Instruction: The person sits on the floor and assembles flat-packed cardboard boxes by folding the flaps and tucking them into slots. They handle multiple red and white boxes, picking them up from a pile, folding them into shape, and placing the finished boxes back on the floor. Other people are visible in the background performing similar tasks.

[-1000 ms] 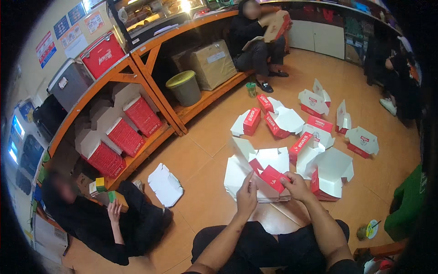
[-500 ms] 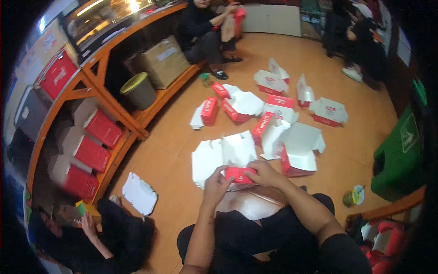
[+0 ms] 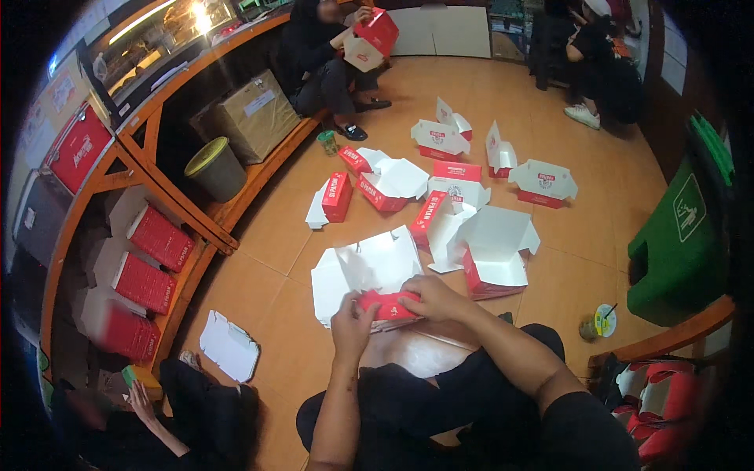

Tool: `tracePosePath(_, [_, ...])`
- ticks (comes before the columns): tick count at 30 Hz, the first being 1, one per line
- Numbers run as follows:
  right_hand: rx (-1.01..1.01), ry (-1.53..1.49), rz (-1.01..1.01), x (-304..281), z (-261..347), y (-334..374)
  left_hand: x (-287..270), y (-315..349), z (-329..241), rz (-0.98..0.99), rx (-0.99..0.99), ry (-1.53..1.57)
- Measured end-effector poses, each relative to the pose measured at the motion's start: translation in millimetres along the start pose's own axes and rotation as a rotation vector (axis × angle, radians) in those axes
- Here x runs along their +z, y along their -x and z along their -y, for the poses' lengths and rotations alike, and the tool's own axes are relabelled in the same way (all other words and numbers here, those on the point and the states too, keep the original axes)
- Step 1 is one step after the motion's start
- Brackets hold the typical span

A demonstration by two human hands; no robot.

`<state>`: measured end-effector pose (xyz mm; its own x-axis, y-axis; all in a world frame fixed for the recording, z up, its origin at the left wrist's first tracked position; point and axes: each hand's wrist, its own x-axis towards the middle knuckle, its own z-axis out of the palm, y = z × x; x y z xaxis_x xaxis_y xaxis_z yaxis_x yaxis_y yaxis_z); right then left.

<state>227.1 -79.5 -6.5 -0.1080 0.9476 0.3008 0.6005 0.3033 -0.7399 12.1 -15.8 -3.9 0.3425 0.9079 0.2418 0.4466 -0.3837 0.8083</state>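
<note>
A cardboard food box, white inside and red outside, stands opened out in front of my lap with its flaps spread. My left hand pinches the left end of its near red wall, fingers closed. At the other end of that wall, my right hand grips the folded edge between thumb and fingers. Just beyond to the right, another opened box sits on the floor. A narrow red box lies between the two, partly overlapping white flaps.
More boxes stand scattered ahead on the tiled floor. Flat white cardboard lies at left, near a seated person. A green bin and a lidded cup are at right. Red boxes line the left shelf.
The whole scene has shifted slightly left in view. My hands stay on the same box wall. The person at the back now holds a box raised and turned with its red side showing.
</note>
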Motion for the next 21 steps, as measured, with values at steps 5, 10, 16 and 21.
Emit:
tracePosePath(5, [-0.003,0.002,0.058,5,0,3,6,7,-9,0.139,0.072,-0.118])
tracePosePath(10, [-0.058,0.031,-0.023,6,-3,2,10,3,-3,0.079,-0.163,0.188])
tracePosePath(16, [-0.098,0.098,0.016,14,-10,3,26,7,21,0.032,0.137,0.043])
tracePosePath(21, [-0.075,0.105,0.05,5,-3,3,29,1,16,-0.007,0.107,0.094])
